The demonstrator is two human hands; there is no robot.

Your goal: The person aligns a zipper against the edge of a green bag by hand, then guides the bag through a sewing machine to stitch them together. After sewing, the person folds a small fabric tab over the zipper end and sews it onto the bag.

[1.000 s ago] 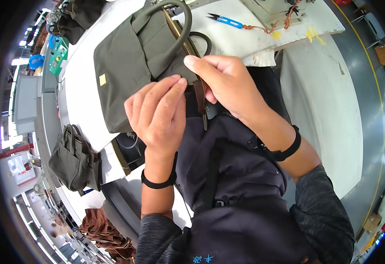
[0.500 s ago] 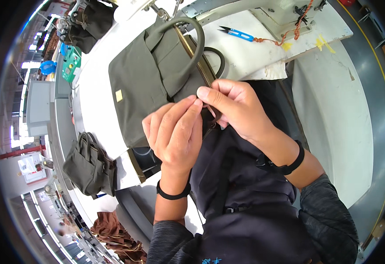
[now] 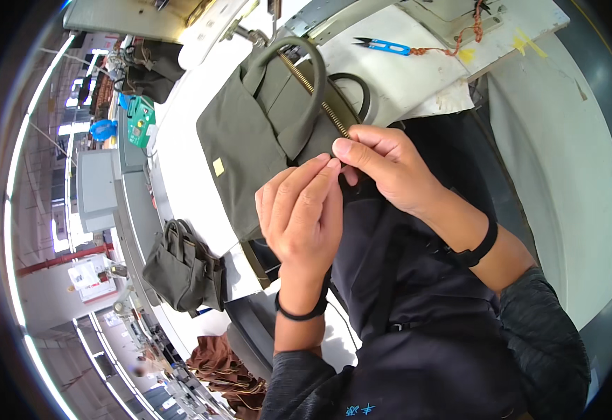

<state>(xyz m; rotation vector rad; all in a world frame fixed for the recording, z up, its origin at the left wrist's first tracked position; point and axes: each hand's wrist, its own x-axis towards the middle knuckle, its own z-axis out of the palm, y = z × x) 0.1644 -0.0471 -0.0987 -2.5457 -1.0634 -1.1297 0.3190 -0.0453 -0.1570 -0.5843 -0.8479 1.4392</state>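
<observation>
An olive-green fabric handbag (image 3: 250, 143) lies on the white table, with a brass-toothed zipper (image 3: 330, 115) along its top and two rounded handles. A small yellow tag (image 3: 218, 166) is on its side. At the near end of the zipper my left hand (image 3: 302, 210) is closed in a pinch, its fingertips against those of my right hand. My right hand (image 3: 393, 171) pinches with thumb and forefinger beside the bag's edge. Whatever lies between the fingertips is hidden or too small to name.
Blue thread snips (image 3: 390, 47) lie beyond the bag, tied to an orange cord (image 3: 453, 52) by a sewing machine base. Another olive bag (image 3: 183, 269) sits at the left table edge. Brown pieces (image 3: 225, 371) are heaped lower left. Dark bags (image 3: 155, 66) stand far left.
The whole view has shifted, so bag, table and hands appear farther right. Both hands keep their pinch together. A dark brown strip seen below my right hand before is now hidden.
</observation>
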